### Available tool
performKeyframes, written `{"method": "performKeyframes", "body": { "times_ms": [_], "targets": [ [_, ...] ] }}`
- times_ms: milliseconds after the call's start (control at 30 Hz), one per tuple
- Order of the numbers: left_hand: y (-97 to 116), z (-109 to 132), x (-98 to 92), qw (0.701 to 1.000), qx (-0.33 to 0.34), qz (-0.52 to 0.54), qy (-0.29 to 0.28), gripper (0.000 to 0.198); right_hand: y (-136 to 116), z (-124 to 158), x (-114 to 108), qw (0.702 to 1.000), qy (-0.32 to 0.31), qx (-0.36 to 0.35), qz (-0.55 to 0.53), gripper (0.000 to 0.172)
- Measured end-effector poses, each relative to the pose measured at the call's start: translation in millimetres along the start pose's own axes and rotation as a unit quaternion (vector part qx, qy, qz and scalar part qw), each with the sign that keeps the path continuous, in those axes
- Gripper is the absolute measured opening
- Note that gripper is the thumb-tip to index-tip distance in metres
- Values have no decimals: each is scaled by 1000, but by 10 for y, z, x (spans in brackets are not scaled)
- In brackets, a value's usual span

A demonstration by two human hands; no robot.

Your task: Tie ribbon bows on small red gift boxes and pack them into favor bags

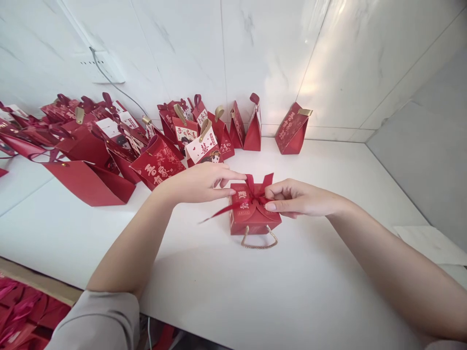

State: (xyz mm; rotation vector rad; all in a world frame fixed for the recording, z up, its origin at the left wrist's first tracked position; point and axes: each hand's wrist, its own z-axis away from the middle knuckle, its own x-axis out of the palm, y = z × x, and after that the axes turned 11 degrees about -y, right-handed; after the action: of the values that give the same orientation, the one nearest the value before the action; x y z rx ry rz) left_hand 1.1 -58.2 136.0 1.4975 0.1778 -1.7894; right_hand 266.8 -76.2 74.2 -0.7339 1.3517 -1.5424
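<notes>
A small red gift box (251, 224) with pale lettering sits on the white table, a twisted cord handle (260, 247) hanging from its near side. Tied across its top is a red ribbon (223, 211), knotted in a bow, with one loose tail reaching out to the left. My right hand (297, 198) pinches the ribbon near the knot between thumb and fingers. From the left side, my left hand (204, 182) rests against the box, its index finger stretched to the ribbon at the far edge and its thumb at the box's left edge. The two fingertips stand apart.
Several red tent-shaped gift boxes (209, 146) crowd the table's back and left. One red box (292, 129) stands by the tiled wall at back right. A cable (116, 90) runs from a wall socket (100, 68). Lower left, a carton (40, 287) holds red ribboned boxes.
</notes>
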Motion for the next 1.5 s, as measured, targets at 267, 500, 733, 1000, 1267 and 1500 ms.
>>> {"method": "performKeyframes", "body": {
  "times_ms": [267, 500, 733, 1000, 1267, 1500],
  "targets": [
    [333, 205, 110, 979, -172, -110, -11, 34, -42, -15, -5, 997, 65, 26, -17, 34],
    [281, 167, -49, 995, -35, 53, 76, 20, -49, -15, 11, 997, 46, 46, -30, 34],
    [72, -10, 15, 992, -25, 119, 22, 28, -57, -9, 17, 996, 55, 59, -21, 35],
    [47, -115, 87, 983, -74, 169, 0, 17, -61, 2, 5, 997, 63, 45, -19, 33],
    [-61, -124, 75, 944, -60, 307, -101, 33, -54, -15, 3, 995, 82, 44, -28, 38],
    [-181, -154, 103, 951, -59, 293, -78, 41, -16, -47, 21, 993, 111, 35, -9, 35]
  ]
}}
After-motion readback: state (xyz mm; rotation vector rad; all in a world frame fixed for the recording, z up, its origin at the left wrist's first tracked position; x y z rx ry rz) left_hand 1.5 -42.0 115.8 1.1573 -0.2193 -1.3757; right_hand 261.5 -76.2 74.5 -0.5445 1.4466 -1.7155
